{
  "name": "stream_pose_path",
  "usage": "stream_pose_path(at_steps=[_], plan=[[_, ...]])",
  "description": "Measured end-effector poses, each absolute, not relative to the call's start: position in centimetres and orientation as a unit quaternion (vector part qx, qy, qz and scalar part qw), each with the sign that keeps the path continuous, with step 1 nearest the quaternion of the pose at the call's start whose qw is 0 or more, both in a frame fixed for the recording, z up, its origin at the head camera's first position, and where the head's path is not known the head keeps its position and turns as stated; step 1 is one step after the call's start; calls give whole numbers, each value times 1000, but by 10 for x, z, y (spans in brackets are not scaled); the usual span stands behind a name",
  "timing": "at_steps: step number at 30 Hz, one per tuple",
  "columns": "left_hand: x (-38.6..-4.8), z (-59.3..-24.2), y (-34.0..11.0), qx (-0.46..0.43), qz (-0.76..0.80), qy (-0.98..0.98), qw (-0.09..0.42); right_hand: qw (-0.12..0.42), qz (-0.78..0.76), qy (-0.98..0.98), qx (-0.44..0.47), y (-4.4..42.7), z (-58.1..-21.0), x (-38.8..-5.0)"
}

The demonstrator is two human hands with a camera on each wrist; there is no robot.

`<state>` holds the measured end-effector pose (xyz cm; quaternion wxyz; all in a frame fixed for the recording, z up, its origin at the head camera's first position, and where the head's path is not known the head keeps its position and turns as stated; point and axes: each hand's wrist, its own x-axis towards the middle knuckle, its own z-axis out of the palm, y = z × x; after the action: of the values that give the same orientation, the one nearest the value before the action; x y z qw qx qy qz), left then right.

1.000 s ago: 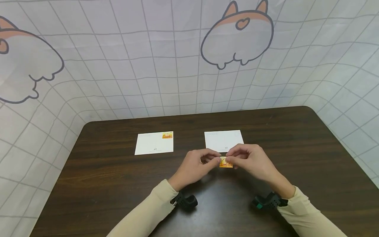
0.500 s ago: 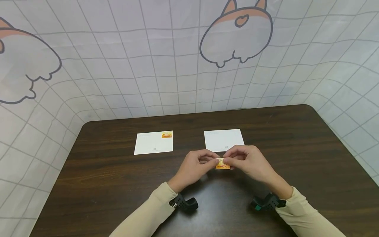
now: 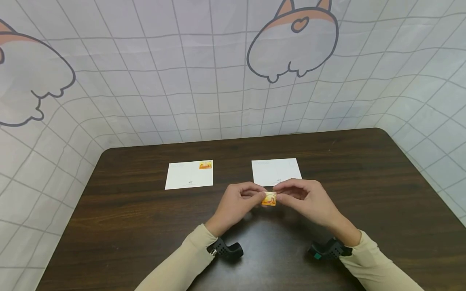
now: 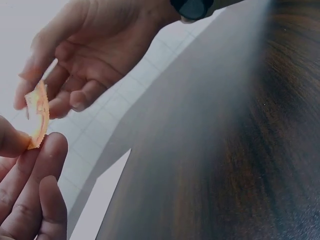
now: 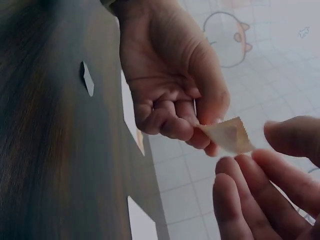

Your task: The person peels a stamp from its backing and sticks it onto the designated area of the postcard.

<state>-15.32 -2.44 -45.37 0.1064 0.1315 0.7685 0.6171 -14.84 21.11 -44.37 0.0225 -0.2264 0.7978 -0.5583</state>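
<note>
A small orange-and-yellow postage stamp [image 3: 269,199] with toothed edges is pinched between the thumb and fingers of my left hand [image 3: 234,206]. It curves slightly in the left wrist view, and its pale back [image 5: 231,136] faces the right wrist camera. My right hand [image 3: 309,200] is at the stamp's right edge. In the right wrist view, the right thumb [image 5: 295,136] stands apart from the fingers, whose tips are close to a stamp corner; whether they touch it I cannot tell. Just beyond the hands lies a white postcard [image 3: 275,170], its near edge partly covered.
Another white postcard [image 3: 185,176] lies to the left, with a similar stamp [image 3: 205,165] in its upper right corner. A small white piece [image 5: 87,79] rests on the dark wooden table [image 3: 120,218]. Behind it hangs a grid-patterned curtain [image 3: 196,81].
The stamp and both hands have shifted slightly left. My right thumb has moved off the stamp's face to its edge, while the left hand keeps its pinch.
</note>
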Motion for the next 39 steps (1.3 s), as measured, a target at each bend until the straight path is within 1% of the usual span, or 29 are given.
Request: stream_pose_path(at_steps=[3,5,10,12,13,15,20,26,28,34,39], plan=[[-153,-453,-25,127,617,770,101,-33,-546,793,-268,211,-446,-147],[-153,-452,-25,125,616,772,98,-85,-526,790,-304,210,-447,-148],[-154,-451,-26,124,618,770,102,-256,-404,763,-435,205,-449,-155],[-155,-451,-26,125,617,770,102,-313,-358,742,-472,203,-449,-158],[-155,-451,-26,125,616,771,102,-332,-344,734,-483,202,-449,-158],[-155,-452,-26,128,613,773,101,-351,-331,722,-496,201,-449,-160],[-154,-451,-25,136,610,774,105,-374,-313,709,-510,201,-450,-160],[-153,-450,-23,142,615,766,119,-378,-310,709,-508,202,-449,-159],[-153,-449,-23,139,616,767,116,-375,-313,715,-501,202,-449,-158],[-152,-445,-22,144,621,766,86,-350,-349,730,-472,201,-449,-157],[-150,-444,-20,188,632,749,56,-321,-408,724,-454,201,-450,-156]])
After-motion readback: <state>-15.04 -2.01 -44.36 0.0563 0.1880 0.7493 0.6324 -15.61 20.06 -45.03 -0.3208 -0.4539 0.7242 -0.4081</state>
